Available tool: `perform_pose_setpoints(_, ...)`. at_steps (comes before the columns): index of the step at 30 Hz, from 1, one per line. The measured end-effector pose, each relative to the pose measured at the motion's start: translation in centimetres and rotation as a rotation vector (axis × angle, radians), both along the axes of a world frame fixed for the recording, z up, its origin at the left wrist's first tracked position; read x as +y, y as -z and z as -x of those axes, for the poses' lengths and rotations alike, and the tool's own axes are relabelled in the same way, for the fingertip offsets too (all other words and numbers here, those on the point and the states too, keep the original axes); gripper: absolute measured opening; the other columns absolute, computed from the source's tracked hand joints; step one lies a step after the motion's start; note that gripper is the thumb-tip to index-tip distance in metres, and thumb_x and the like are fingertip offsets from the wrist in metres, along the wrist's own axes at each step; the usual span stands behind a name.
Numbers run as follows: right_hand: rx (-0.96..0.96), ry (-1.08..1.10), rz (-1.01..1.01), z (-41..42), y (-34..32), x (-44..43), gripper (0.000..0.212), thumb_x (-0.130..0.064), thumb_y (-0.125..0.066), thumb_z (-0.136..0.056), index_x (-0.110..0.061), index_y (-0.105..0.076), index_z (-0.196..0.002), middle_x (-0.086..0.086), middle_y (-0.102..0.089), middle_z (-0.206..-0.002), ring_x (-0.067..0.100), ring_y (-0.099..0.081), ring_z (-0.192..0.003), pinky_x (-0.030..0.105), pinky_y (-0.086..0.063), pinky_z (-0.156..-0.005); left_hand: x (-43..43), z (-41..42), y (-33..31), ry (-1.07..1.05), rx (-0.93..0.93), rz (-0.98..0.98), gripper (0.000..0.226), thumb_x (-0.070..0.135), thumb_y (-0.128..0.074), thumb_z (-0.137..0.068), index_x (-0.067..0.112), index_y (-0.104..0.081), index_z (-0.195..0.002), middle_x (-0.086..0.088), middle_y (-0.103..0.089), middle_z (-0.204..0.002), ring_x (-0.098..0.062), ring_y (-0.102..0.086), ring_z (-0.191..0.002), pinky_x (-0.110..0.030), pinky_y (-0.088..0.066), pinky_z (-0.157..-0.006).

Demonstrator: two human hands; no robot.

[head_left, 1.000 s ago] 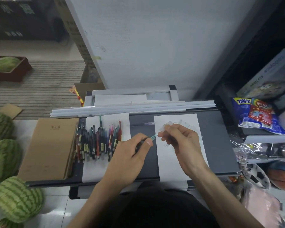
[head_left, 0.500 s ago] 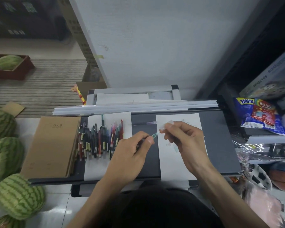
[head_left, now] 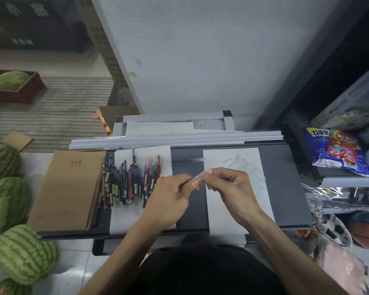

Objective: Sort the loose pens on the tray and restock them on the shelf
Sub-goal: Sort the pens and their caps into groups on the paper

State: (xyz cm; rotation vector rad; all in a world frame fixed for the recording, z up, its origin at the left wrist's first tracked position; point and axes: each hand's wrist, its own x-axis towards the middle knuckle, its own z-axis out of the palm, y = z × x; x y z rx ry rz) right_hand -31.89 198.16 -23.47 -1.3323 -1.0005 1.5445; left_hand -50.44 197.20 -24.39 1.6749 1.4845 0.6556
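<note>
A dark grey tray lies across a low stand in a cluttered shop corner, with watermelons on the floor to the left and a stack of brown notebooks at its left end. The loose pens sit heaped on a white sheet beside the notebooks, one purple pen lies alone further back on the bare tray, and a second sheet to the right carries faint clear pieces (perhaps caps, too blurred to say). Over the middle of the tray the left hand pinches the barrel of a single pen while the right hand pinches its clear tip end, both sets of fingers curled round it. This looks like the sorting stage, one pen being checked or capped, with most of the heap not yet dealt with. The next move probably calls for seating or freeing that clear end squarely, then laying the pen with its own kind; which shelf is meant cannot be told.
</note>
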Motion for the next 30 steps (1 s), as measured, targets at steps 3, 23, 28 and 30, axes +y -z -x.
perform_pose_setpoints(3, -0.073, -0.046, -0.030, -0.2, 0.5, 0.0, 0.018, -0.009, -0.071, -0.095, -0.001, -0.079, -0.081, 0.007, -0.073, -0.075, 0.003, -0.056, -0.064, 0.014, -0.044, -0.066, 0.4, -0.2, 0.8, 0.026, -0.026, 0.083, 0.028, 0.021, -0.058, -0.106, 0.021, -0.076, -0.084, 0.000, -0.061, -0.064, -0.022, -0.054, -0.062, -0.028, -0.038, -0.057)
perform_pose_setpoints(23, -0.180, 0.127, 0.418, -0.3, 11.8, 5.5, 0.015, -0.016, -0.068, -0.097, -0.008, -0.073, -0.108, 0.007, -0.079, -0.093, 0.020, -0.069, -0.070, 0.025, -0.051, -0.065, 8.6, 2.9, 11.6, 0.175, 0.418, 0.037, 0.024, 0.011, -0.056, -0.104, 0.013, -0.073, -0.119, -0.004, -0.068, -0.119, -0.024, -0.063, -0.112, -0.036, -0.049, -0.104)
perform_pose_setpoints(28, -0.829, -0.085, 0.133, -3.2, 12.0, 4.1, 0.026, -0.018, -0.060, -0.096, -0.016, -0.072, -0.119, -0.004, -0.073, -0.113, 0.019, -0.070, -0.098, 0.029, -0.054, -0.091, 8.5, 2.4, 13.2, 0.106, 0.537, -0.066, 0.025, 0.016, -0.054, -0.103, 0.020, -0.075, -0.117, 0.001, -0.070, -0.117, -0.023, -0.057, -0.115, -0.038, -0.049, -0.100)
perform_pose_setpoints(30, -1.061, -0.094, -0.005, -4.9, 12.1, 3.3, 0.026, -0.018, -0.059, -0.096, -0.014, -0.070, -0.119, -0.001, -0.068, -0.117, 0.019, -0.066, -0.101, 0.033, -0.055, -0.091, 8.4, 2.4, 13.8, 0.069, 0.562, -0.083, 0.022, 0.017, -0.057, -0.101, 0.022, -0.076, -0.111, 0.002, -0.070, -0.113, -0.023, -0.057, -0.114, -0.042, -0.047, -0.103)
